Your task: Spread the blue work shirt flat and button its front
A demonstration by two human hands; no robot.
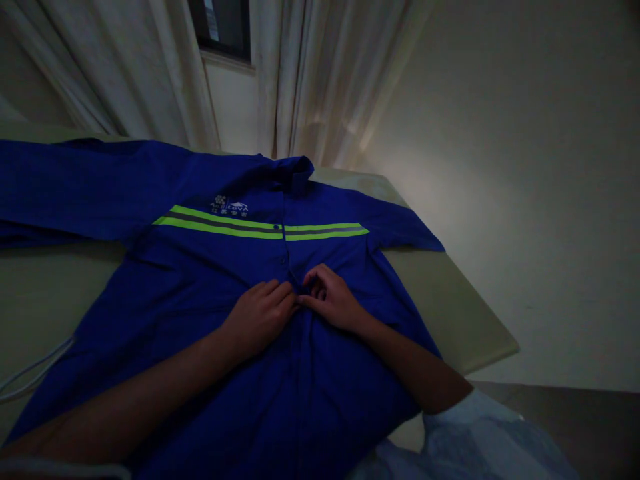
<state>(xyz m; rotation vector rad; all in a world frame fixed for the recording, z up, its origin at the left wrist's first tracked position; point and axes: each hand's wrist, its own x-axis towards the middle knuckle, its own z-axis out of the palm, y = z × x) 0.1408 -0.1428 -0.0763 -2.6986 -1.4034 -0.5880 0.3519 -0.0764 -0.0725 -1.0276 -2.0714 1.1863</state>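
A blue work jacket [200, 273] with a lime and grey reflective stripe [225, 225] across its chest lies face up, sleeves spread. At its front opening, below the stripe, my left hand [263, 313] has its fingers closed on the placket edge. Close beside it on the right, my right hand [333, 297] pinches the other side of the placket between thumb and fingers. The fingertips nearly meet, and whatever small part lies between them is hidden. Above my hands, a dark button [277, 227] shows on the stripe.
The jacket rests on a pale table [465, 320] whose right corner juts out near the wall [550, 200]. White cables [37, 373] lie at the left. Behind the table hang long curtains [330, 80] beside a small window [220, 27].
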